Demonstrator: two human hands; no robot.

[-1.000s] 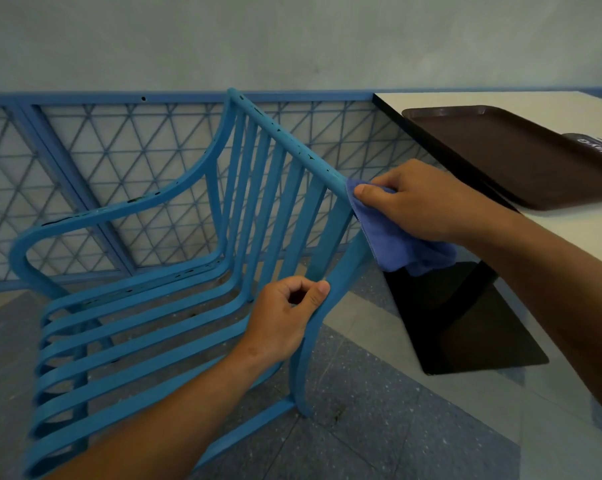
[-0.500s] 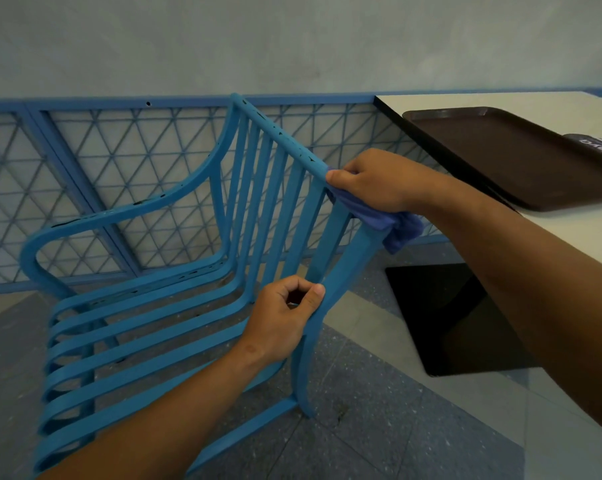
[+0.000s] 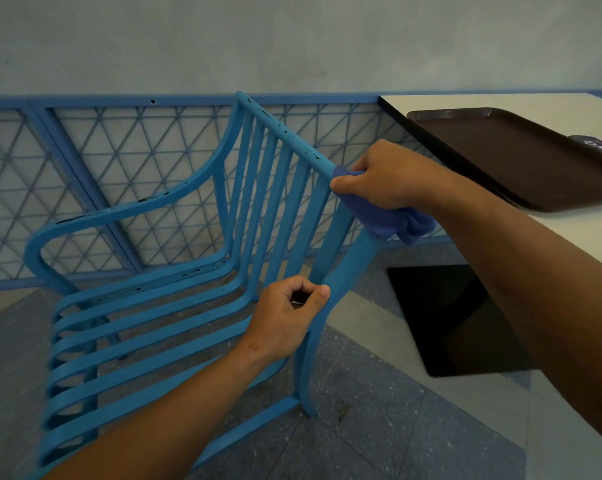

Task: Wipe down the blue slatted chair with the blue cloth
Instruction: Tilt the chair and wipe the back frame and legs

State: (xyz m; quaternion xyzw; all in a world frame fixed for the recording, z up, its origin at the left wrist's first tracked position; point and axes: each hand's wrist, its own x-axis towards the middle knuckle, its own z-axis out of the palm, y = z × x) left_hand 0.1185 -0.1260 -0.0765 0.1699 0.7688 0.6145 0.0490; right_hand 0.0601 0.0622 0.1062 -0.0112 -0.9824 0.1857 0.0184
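Though beside chair [image 3: 175, 306], brown tray [image 3: 521, 157].

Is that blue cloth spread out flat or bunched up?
Bunched up: the blue cloth is wadded under the right hand at the chair back's corner, folds hanging below.

The right hand [image 3: 389, 174] covers most of the cloth [image 3: 382, 220] and the chair's [image 3: 147, 327] top-rail corner beneath it. The left hand [image 3: 285, 313] hides the slat it grips. The chair's front runs off the bottom left edge. The tray [image 3: 521, 161] is cut by the right edge; the print on it is unreadable.
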